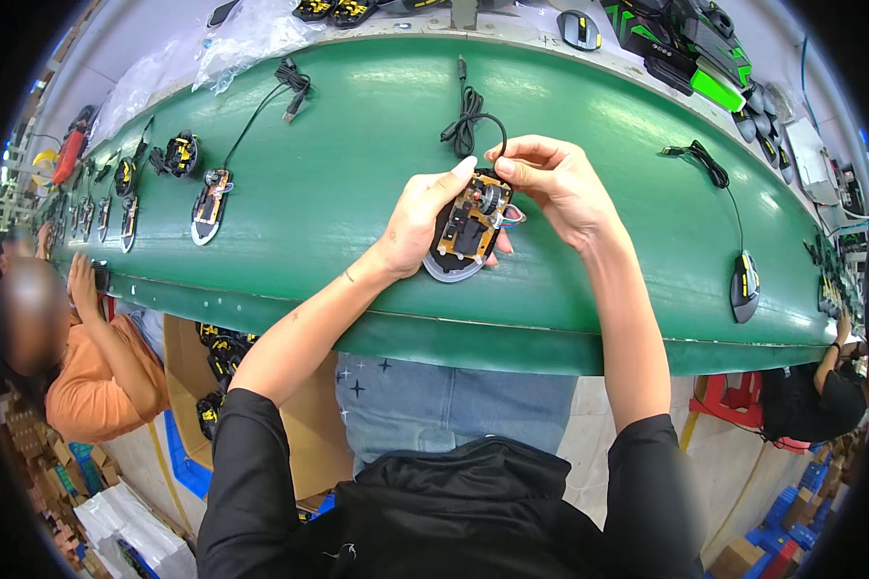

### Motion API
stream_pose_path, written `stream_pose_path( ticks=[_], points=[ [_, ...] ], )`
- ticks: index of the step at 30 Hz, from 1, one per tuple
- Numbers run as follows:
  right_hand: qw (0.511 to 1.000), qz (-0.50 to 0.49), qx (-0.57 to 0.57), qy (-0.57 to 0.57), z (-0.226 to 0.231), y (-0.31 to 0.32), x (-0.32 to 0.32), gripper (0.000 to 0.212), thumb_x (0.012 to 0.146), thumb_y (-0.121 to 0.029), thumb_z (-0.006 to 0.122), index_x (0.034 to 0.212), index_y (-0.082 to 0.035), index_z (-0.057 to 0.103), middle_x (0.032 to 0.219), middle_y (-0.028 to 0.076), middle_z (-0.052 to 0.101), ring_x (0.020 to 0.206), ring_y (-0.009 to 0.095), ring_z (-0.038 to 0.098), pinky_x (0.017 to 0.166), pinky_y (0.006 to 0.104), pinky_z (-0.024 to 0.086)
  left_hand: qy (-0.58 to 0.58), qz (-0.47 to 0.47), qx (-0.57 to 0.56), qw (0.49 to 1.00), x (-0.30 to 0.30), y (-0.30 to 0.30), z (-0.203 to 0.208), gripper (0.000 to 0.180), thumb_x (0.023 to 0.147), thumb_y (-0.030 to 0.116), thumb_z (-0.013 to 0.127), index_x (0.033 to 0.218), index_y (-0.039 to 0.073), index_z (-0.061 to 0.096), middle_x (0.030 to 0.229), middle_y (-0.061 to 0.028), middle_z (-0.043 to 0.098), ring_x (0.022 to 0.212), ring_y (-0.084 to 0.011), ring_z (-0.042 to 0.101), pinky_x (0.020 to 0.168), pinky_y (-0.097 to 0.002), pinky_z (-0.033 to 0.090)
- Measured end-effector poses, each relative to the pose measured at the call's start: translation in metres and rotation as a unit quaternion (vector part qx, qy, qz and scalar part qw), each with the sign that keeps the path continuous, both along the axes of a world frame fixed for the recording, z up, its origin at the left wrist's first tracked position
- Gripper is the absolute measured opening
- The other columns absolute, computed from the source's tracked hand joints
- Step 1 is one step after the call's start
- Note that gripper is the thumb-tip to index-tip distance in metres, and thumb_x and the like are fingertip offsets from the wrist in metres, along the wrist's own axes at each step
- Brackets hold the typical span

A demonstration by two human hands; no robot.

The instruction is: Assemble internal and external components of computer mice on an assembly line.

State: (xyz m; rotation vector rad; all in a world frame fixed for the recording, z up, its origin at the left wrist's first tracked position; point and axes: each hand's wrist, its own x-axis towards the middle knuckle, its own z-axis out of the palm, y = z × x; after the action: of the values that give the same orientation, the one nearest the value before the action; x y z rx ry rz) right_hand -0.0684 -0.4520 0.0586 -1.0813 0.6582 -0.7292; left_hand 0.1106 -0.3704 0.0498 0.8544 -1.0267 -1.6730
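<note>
An opened computer mouse base (465, 236) with an orange circuit board and a dark scroll wheel rests in my left hand (423, 217). My left fingers wrap under it, the thumb lying along its upper left edge, and fingertips show at its right side. Thin coloured wires (515, 216) stick out on the right of the board. With thumb and forefinger, my right hand (550, 179) pinches the black cable (500, 130) where it enters the front of the mouse. The cable's bundled length (466, 118) lies on the green conveyor belt just beyond.
On the green belt (357, 116), another open mouse base (210, 206) lies to the left, with a black upper shell (178, 154) nearby. A finished-looking mouse (744, 288) lies right. Co-workers sit at both sides. A cardboard box (304, 425) of black-and-yellow shells stands below the belt's near edge.
</note>
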Motion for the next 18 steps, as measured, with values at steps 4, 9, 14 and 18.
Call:
stream_pose_path(
  ticks=[4, 9, 14, 18],
  points=[
    [0.999, -0.007, -0.038, 0.009, -0.004, -0.002, 0.005, 0.018, 0.082, -0.008, 0.075, 0.097, -0.001, 0.070, 0.092, 0.006, 0.070, 0.087, 0.013, 0.064, 0.081, 0.0285, 0.051, 0.003, -0.005, 0.019, 1.000, 0.000, -0.003, 0.000, 0.059, 0.103, 0.041, 0.033, 0.114, -0.013, 0.053, 0.095, -0.0246, 0.067, 0.070, -0.0276, 0.070, 0.061, -0.0351, 0.061],
    [0.976, 0.023, -0.157, 0.152, 0.017, -0.010, -0.006, 0.030, 0.078, -0.008, 0.077, 0.106, -0.001, 0.068, 0.091, 0.007, 0.071, 0.088, 0.012, 0.064, 0.081, 0.0284, 0.052, -0.022, -0.033, 0.065, 0.997, 0.001, -0.010, -0.003, 0.057, 0.101, 0.043, 0.039, 0.112, -0.010, 0.057, 0.093, -0.0203, 0.069, 0.069, -0.0247, 0.070, 0.060, -0.0337, 0.060],
    [0.920, 0.046, -0.310, 0.236, 0.033, -0.009, -0.017, 0.023, 0.074, -0.001, 0.074, 0.096, 0.002, 0.069, 0.083, 0.008, 0.071, 0.076, 0.010, 0.066, 0.070, 0.0250, 0.053, -0.055, -0.074, 0.073, 0.993, -0.002, -0.010, 0.000, 0.058, 0.101, 0.044, 0.039, 0.110, -0.009, 0.058, 0.092, -0.0195, 0.069, 0.068, -0.0239, 0.070, 0.059, -0.0317, 0.060],
    [0.940, -0.018, -0.271, 0.208, 0.026, 0.003, -0.006, 0.011, 0.071, 0.005, 0.072, 0.081, 0.001, 0.067, 0.073, 0.006, 0.070, 0.069, 0.010, 0.066, 0.064, 0.0240, 0.052, -0.097, -0.041, 0.055, 0.993, -0.006, -0.005, -0.002, 0.056, 0.101, 0.046, 0.040, 0.101, -0.006, 0.063, 0.078, -0.0152, 0.069, 0.057, -0.0208, 0.066, 0.052, -0.0288, 0.055]
  ],
)
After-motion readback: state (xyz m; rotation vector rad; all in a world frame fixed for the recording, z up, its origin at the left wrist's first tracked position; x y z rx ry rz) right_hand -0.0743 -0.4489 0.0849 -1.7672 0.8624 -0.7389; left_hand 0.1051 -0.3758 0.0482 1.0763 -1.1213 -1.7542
